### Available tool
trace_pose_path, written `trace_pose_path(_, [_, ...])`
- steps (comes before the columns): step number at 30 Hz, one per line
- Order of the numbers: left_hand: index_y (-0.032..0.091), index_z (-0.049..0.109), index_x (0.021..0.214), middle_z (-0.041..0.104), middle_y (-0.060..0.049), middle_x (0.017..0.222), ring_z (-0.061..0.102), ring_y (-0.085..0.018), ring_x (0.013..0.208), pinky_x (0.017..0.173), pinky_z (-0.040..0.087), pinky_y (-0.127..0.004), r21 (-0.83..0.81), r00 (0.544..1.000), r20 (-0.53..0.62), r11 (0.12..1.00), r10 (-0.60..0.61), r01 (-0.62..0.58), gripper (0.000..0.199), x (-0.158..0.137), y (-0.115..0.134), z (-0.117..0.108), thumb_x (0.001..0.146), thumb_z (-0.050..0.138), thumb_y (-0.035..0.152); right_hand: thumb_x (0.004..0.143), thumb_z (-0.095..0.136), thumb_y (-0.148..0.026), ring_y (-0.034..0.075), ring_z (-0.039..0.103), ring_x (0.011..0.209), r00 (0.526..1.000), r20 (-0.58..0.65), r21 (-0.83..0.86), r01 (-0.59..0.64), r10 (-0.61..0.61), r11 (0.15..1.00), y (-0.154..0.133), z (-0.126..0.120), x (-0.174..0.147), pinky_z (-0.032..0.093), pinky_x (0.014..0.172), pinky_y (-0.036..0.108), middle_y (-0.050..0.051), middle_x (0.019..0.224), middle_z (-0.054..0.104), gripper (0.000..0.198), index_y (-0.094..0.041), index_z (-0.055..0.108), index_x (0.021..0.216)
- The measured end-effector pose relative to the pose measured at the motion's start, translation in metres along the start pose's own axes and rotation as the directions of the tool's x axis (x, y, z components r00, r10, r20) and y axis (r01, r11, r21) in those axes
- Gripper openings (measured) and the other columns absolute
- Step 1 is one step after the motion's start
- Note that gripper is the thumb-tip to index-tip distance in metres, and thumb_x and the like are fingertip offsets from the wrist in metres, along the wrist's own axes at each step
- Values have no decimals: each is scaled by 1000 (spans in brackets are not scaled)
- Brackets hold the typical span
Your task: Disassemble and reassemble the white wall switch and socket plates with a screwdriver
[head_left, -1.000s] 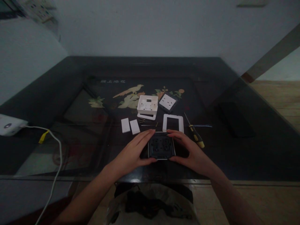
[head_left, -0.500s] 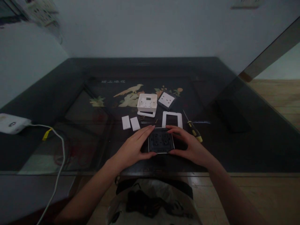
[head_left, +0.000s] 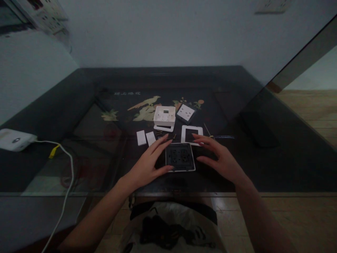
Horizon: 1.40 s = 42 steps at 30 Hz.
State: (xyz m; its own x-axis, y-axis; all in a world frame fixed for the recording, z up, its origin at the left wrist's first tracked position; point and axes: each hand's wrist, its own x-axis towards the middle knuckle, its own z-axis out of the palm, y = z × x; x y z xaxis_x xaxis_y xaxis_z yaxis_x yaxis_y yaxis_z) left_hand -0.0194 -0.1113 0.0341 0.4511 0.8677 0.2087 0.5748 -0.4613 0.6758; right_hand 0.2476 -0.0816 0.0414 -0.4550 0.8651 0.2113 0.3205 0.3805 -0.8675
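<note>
A black-backed switch panel with a white rim [head_left: 180, 157] lies flat on the dark glass tabletop between my hands. At its left side is my left hand [head_left: 151, 161], fingers spread, the thumb tip at the lower left corner; whether it presses the panel I cannot tell. To the right, my right hand [head_left: 219, 158] is open and apart from the panel. Its fingertips overlap the lower right of a white square frame [head_left: 183, 135] and its hand hides the handle of a screwdriver [head_left: 206, 129]. Two white rectangular covers [head_left: 141, 137] lie beyond my left hand.
A white wall box [head_left: 164, 114] rests on another white frame [head_left: 168, 129], beside a socket module [head_left: 186, 113]. Several small screws [head_left: 158, 133] lie in front. At far left is a white device [head_left: 17, 139] with a cable [head_left: 71, 172] hanging over the table's front edge.
My right hand has let go of the switch panel and moved right, covering the screwdriver handle. My left hand's fingers have loosened and spread. The panel now lies on the table.
</note>
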Motion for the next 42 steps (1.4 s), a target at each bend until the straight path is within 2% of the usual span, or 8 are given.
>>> trace_pose_path(4, [23,57,117,60,-7,122,54,-20,116,100,43,-39,-197,985,-172,980,-4,-30,25,13,5,-3,95,45,27,87,59,-26,21,65,99,986,-133,-252,63,-99,966,-13,-17,19,51,90,41,6,105,70,17,-22,64,103])
trace_pose_path(9, [18,63,89,65,-4,91,60,-18,90,85,47,-32,-383,969,-241,922,-47,-51,19,41,-3,7,94,47,27,87,57,-16,22,65,98,936,268,-535,343,-230,772,-23,-17,79,50,85,37,7,103,71,19,-19,66,103])
trace_pose_path(17, [19,62,92,60,-5,96,57,-19,96,89,44,-34,-402,971,-237,910,-1,-97,17,39,-17,11,94,46,24,87,54,-10,22,64,90,687,722,-601,678,-76,424,-8,21,136,46,67,31,10,97,69,17,-16,66,98])
trace_pose_path(20, [20,60,100,57,-6,104,54,-20,105,95,42,-36,-395,982,-184,912,42,-113,14,35,-12,13,93,47,21,88,52,-11,20,63,81,653,755,-599,722,-56,346,-6,27,138,43,62,29,9,92,68,15,-14,65,96])
trace_pose_path(25, [21,53,112,52,-8,116,48,-22,115,102,39,-41,-367,992,-111,926,55,-92,23,31,-7,19,89,53,21,89,52,-11,19,62,80,620,782,-561,747,-68,357,2,30,144,41,61,28,9,93,67,13,-14,64,93])
trace_pose_path(29, [22,46,123,45,-11,129,40,-26,125,108,34,-47,-300,999,-27,953,33,-40,44,25,-4,22,83,62,30,87,55,-14,19,62,83,720,688,-591,631,-96,502,6,27,141,44,64,28,9,92,68,11,-14,65,93])
trace_pose_path(35, [27,26,142,27,-12,143,28,-33,135,113,28,-55,-228,997,74,973,-9,25,101,13,-2,23,60,82,47,81,65,-21,12,65,70,959,250,-260,201,-135,944,-4,10,110,50,67,26,2,79,72,6,-16,68,84])
trace_pose_path(42, [32,20,145,27,-10,143,33,-31,134,112,33,-54,-215,993,97,972,-72,92,98,10,-6,25,65,77,27,68,78,-24,14,69,65,992,-50,200,-105,117,974,-10,-6,59,57,61,25,0,73,72,20,-18,69,84])
